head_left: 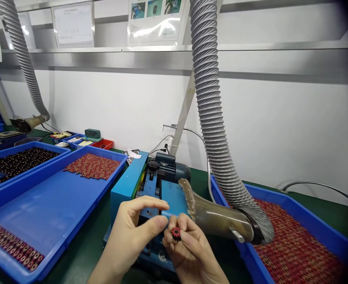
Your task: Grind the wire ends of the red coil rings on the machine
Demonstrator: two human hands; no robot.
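Between the thumb and fingers of my right hand point(191, 248) is a small round red-and-black slotted core point(176, 233), its toothed face turned up. My left hand point(135, 232) is just beside it on the left, thumb and index finger apart with a gap between them; nothing shows in it. Both hands are in front of a blue machine point(174, 197) with a dark motor point(170, 167). A smoky clear suction nozzle point(221, 221) reaches over the machine's right side, close to my right hand.
To the left, a blue tray point(52, 209) has red cores at its far end and near corner. Another blue tray point(16, 173) holds black cores. A blue tray point(295, 197) full of red cores lies right. A grey ribbed hose point(209, 98) hangs down to the nozzle.
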